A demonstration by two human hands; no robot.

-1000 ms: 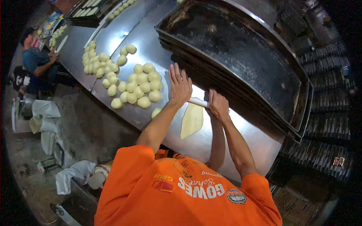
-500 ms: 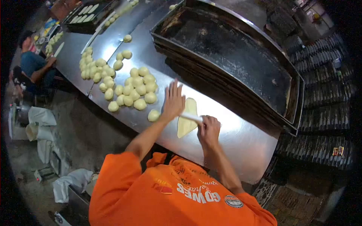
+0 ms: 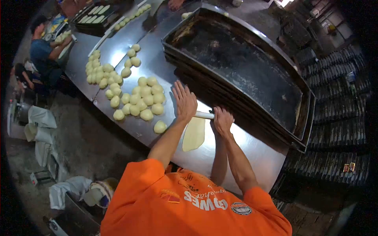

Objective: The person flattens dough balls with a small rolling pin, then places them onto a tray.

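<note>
A white rolling pin (image 3: 204, 115) lies across the far end of a flattened, elongated piece of dough (image 3: 194, 135) on the metal table. The palm of my left hand (image 3: 185, 101) rests at the pin's left end, its fingers stretched out flat and pointing away from me. At the other end, my right hand (image 3: 223, 119) is closed around the pin. A single dough ball (image 3: 160, 126) sits left of the flattened dough. Beyond it is a cluster of dough balls (image 3: 143, 97).
Stacked black baking trays (image 3: 244, 74) stand along the table's far side. More dough balls (image 3: 106, 72) lie on the metal table (image 3: 130, 126) to the left. A person in a blue shirt (image 3: 41, 55) works at the far left. Racked dark trays (image 3: 334, 102) stand at the right.
Both hands and the rolling pin have moved away from me to the far end of the dough. The dough looks longer toward my side. The person at left has raised their arms.
</note>
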